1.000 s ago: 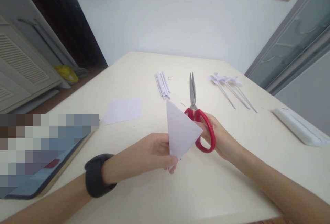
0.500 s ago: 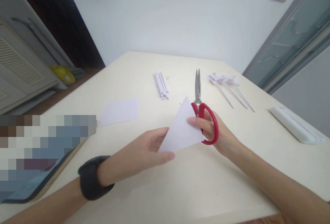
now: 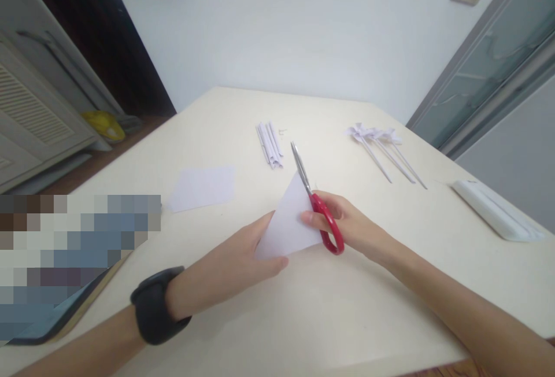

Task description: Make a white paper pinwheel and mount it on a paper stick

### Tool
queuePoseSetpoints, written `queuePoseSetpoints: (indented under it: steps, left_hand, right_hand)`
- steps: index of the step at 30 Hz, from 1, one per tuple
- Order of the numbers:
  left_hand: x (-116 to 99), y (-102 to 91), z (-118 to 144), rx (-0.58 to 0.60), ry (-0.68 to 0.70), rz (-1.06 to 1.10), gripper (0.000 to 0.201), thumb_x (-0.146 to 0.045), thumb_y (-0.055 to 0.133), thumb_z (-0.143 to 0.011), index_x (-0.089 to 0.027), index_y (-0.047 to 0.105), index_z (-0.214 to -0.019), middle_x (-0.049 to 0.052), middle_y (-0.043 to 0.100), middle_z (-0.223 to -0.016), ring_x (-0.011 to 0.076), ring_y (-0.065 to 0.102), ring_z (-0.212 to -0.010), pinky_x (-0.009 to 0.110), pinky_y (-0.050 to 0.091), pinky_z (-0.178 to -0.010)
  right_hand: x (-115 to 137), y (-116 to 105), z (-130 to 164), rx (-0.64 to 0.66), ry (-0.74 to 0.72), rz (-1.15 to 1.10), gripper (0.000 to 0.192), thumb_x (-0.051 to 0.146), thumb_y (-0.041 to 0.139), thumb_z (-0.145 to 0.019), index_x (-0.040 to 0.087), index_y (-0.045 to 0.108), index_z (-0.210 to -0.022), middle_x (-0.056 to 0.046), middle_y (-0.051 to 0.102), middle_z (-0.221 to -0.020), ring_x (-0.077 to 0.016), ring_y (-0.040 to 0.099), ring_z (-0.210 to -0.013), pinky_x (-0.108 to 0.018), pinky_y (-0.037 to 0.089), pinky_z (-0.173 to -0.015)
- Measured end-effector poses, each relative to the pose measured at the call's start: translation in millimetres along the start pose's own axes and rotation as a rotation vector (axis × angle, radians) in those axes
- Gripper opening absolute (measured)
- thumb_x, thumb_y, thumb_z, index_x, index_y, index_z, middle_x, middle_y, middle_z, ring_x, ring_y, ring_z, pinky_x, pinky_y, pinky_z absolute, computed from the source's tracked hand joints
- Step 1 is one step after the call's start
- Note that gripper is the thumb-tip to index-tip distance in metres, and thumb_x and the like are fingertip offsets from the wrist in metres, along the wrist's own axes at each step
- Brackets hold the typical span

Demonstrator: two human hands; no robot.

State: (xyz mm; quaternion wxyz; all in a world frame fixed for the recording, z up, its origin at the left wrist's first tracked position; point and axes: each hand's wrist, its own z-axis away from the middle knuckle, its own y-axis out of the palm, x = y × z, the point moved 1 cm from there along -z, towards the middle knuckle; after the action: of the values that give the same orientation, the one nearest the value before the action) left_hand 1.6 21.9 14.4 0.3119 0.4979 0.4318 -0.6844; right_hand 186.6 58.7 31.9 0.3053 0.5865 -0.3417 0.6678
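Note:
A white paper triangle [image 3: 286, 224] is held between my two hands above the table. My left hand [image 3: 247, 255] grips its lower left corner, thumb in front and the other fingers partly hidden behind it. My right hand [image 3: 347, 221] holds red-handled scissors [image 3: 326, 218], and its thumb also presses on the paper's right edge. The scissor blades look closed and point up and to the left, beside the triangle's top corner. A flat white sheet of paper [image 3: 202, 188] lies on the table to the left.
Several rolled paper tubes [image 3: 269, 144] lie beyond the triangle, with tiny scraps near them. Paper pinwheels on sticks [image 3: 377, 146] rest at the back right. A white packet [image 3: 494, 210] is at the right edge. A blurred-out object [image 3: 65, 261] occupies the left of the table [image 3: 303, 331].
The scissors have swung from upright to leaning left, and their blades have come together. My right hand has moved left, and the paper triangle has shifted slightly left and down.

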Motion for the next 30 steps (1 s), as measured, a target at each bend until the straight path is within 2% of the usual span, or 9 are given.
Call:
queuePoseSetpoints:
  steps: [7,11,13,15,21,23,25,27,30]
  left_hand:
    - [-14,-6.1,-1,-0.004,-0.098,-0.125,0.049,-0.012,0.055,-0.069,-0.022,0.048,-0.116,0.003,0.06,-0.114,0.0231,0.057,-0.1,0.034,0.044,-0.087]
    - [-15,-7.5,0,-0.024,-0.104,-0.085,0.046,-0.015,0.057,-0.071,-0.024,0.048,-0.115,0.0,0.061,-0.112,0.0217,0.056,-0.1,0.033,0.044,-0.087]
    - [-14,-7.6,0,-0.035,-0.104,-0.046,0.049,-0.015,0.058,-0.071,-0.025,0.046,-0.118,0.0,0.06,-0.114,0.0216,0.056,-0.102,0.033,0.043,-0.089]
    - [-15,-7.6,0,-0.004,-0.122,0.004,0.052,-0.015,0.059,-0.071,-0.024,0.044,-0.121,0.001,0.059,-0.117,0.0215,0.055,-0.103,0.033,0.042,-0.089]
    - [-21,-4.1,2,0.043,-0.109,0.166,0.051,-0.019,0.062,-0.072,-0.023,0.044,-0.12,0.002,0.059,-0.112,0.0204,0.054,-0.102,0.031,0.041,-0.089]
    - [-21,-1.3,3,0.022,-0.082,0.219,0.046,-0.021,0.062,-0.073,-0.024,0.047,-0.116,0.001,0.06,-0.103,0.0191,0.054,-0.095,0.029,0.043,-0.082]
    - [-20,1.1,3,0.005,-0.078,0.23,0.037,-0.023,0.061,-0.074,-0.023,0.05,-0.109,-0.001,0.059,-0.086,0.0151,0.053,-0.076,0.024,0.043,-0.065]
    - [-18,2.3,3,0.014,-0.08,0.238,0.028,-0.025,0.058,-0.076,-0.021,0.051,-0.103,-0.004,0.05,-0.069,0.0104,0.043,-0.057,0.021,0.034,-0.049]
    - [-13,2.4,3,0.07,-0.077,0.278,0.019,-0.022,0.05,-0.081,-0.022,0.047,-0.1,-0.007,0.036,-0.059,0.0087,0.028,-0.049,0.021,0.024,-0.044]
  right_hand:
    - [-8,-21,-9,-0.061,-0.025,0.205,0.019,0.034,0.044,-0.085,0.018,0.052,-0.082,-0.002,0.056,-0.083,-0.0114,0.054,-0.071,-0.023,0.042,-0.062]
    - [-15,-39,-15,-0.161,-0.018,0.623,0.024,0.034,0.032,-0.089,0.019,0.051,-0.087,-0.003,0.06,-0.088,-0.0119,0.056,-0.07,-0.022,0.042,-0.059]
    - [-20,-44,-16,-0.243,-0.029,0.862,0.023,0.035,0.034,-0.088,0.018,0.05,-0.08,-0.002,0.059,-0.076,-0.0121,0.053,-0.06,-0.023,0.038,-0.052]
    - [-25,-43,-17,-0.288,-0.045,0.965,0.021,0.036,0.041,-0.084,0.018,0.049,-0.076,-0.002,0.057,-0.071,-0.0129,0.049,-0.057,-0.024,0.034,-0.05]
    - [-31,-32,-15,-0.26,-0.115,1.087,0.017,0.034,0.048,-0.081,0.019,0.055,-0.086,-0.004,0.055,-0.084,-0.0136,0.05,-0.064,-0.025,0.033,-0.055]
    - [-32,-28,-13,-0.242,-0.136,1.108,0.018,0.031,0.048,-0.082,0.02,0.055,-0.095,-0.004,0.054,-0.089,-0.014,0.051,-0.067,-0.025,0.034,-0.056]
    - [-33,-25,-11,-0.228,-0.152,1.121,0.02,0.028,0.047,-0.082,0.021,0.054,-0.1,-0.004,0.054,-0.09,-0.0139,0.051,-0.067,-0.025,0.035,-0.056]
    - [-33,-23,-10,-0.218,-0.167,1.125,0.02,0.026,0.046,-0.083,0.021,0.054,-0.101,-0.004,0.053,-0.091,-0.0137,0.05,-0.067,-0.025,0.035,-0.055]
    - [-31,-20,-10,-0.212,-0.19,1.125,0.017,0.025,0.046,-0.084,0.02,0.055,-0.097,-0.005,0.053,-0.091,-0.0152,0.051,-0.073,-0.025,0.036,-0.058]
